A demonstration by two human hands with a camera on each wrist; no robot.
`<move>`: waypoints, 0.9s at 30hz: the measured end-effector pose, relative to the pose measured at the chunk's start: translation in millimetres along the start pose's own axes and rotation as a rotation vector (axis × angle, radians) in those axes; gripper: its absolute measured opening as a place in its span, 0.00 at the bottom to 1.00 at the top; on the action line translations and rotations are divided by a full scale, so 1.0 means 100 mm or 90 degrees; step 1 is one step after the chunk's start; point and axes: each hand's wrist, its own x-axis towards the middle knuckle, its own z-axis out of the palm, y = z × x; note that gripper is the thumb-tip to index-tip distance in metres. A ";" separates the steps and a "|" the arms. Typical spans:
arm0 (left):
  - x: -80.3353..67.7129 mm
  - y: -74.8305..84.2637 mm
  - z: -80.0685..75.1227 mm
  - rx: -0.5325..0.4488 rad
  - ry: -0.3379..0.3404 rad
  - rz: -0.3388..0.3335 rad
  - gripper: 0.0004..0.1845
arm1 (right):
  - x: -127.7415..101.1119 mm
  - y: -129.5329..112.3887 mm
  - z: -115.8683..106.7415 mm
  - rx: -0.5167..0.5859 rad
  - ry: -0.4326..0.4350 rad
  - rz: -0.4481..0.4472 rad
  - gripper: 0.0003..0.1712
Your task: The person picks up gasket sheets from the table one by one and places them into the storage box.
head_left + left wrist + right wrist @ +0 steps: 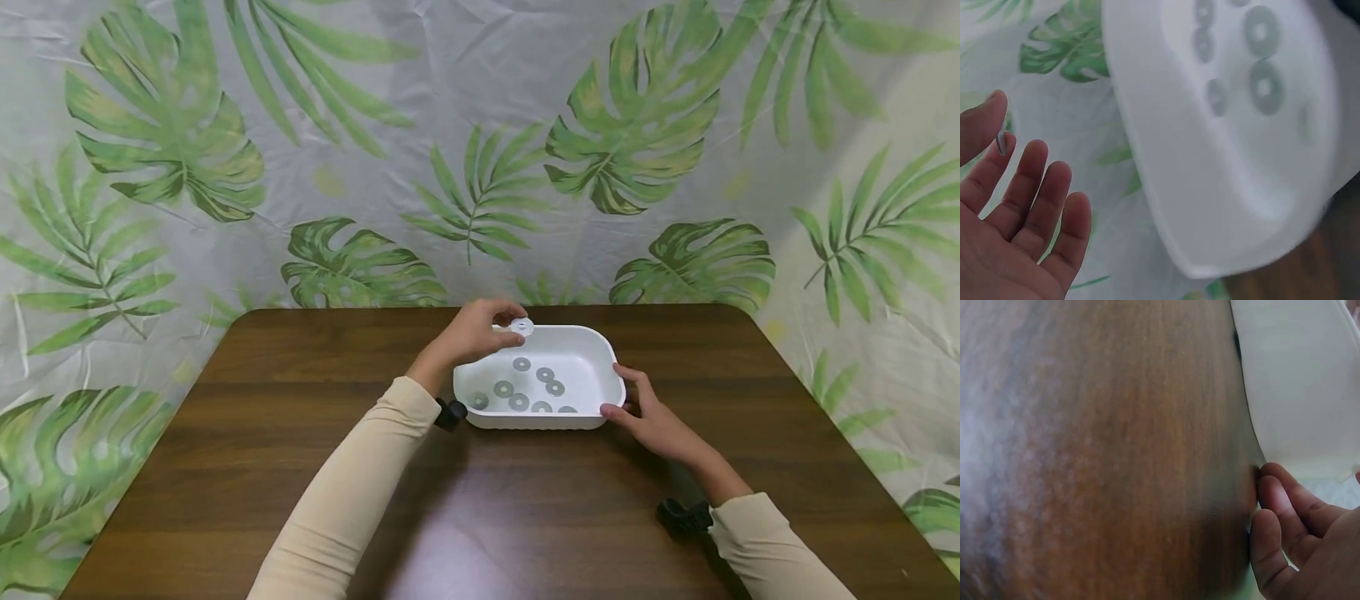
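Left hand pinching flat washer, smooth white tray

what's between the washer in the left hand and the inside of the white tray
Nothing visible. The left hand pinches a washer above the far rim of the white tray. Below it the tray is open-topped, with only loose washers lying flat on its floor. The right hand touches the outer right wall.

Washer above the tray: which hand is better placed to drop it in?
Left. The left hand already pinches the washer over the far rim of the white tray, where other washers lie. The right hand rests against the tray's right end, probably steadying it.
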 end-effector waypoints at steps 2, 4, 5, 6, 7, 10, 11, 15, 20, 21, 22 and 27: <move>0.00 -0.07 0.07 0.019 -0.010 0.002 0.21 | 0.00 0.00 0.01 0.000 0.000 0.001 0.45; -0.01 -0.12 0.12 0.033 -0.016 0.001 0.20 | 0.00 0.00 0.01 0.002 -0.002 -0.002 0.45; -0.01 -0.13 0.13 0.038 -0.015 0.000 0.20 | 0.01 -0.01 0.01 0.004 -0.001 -0.002 0.45; -0.02 -0.14 0.14 0.039 -0.013 0.000 0.20 | 0.01 -0.01 0.01 0.007 -0.001 -0.004 0.45; -0.02 -0.15 0.14 0.037 -0.008 -0.001 0.20 | 0.01 -0.01 0.01 0.008 -0.001 -0.005 0.45; -0.02 -0.14 0.13 0.037 0.001 -0.002 0.20 | 0.00 -0.02 0.00 0.004 0.003 -0.003 0.45; -0.01 -0.14 0.13 0.037 0.001 -0.002 0.20 | 0.00 -0.02 -0.01 0.002 0.004 -0.002 0.45; 0.00 -0.12 0.16 0.041 -0.007 -0.003 0.20 | 0.00 -0.01 -0.01 -0.002 0.000 -0.003 0.45; 0.03 -0.10 0.19 0.049 -0.008 0.001 0.20 | 0.00 0.01 -0.01 -0.009 0.002 0.007 0.45; 0.03 -0.09 0.20 0.050 -0.008 0.002 0.20 | 0.00 0.01 -0.01 -0.010 0.003 0.008 0.45; 0.04 -0.08 0.20 0.049 -0.007 0.003 0.20 | 0.00 0.01 -0.01 -0.011 0.004 0.008 0.45; 0.06 -0.06 0.22 0.055 -0.006 0.006 0.20 | -0.01 0.00 0.00 -0.005 0.006 0.001 0.44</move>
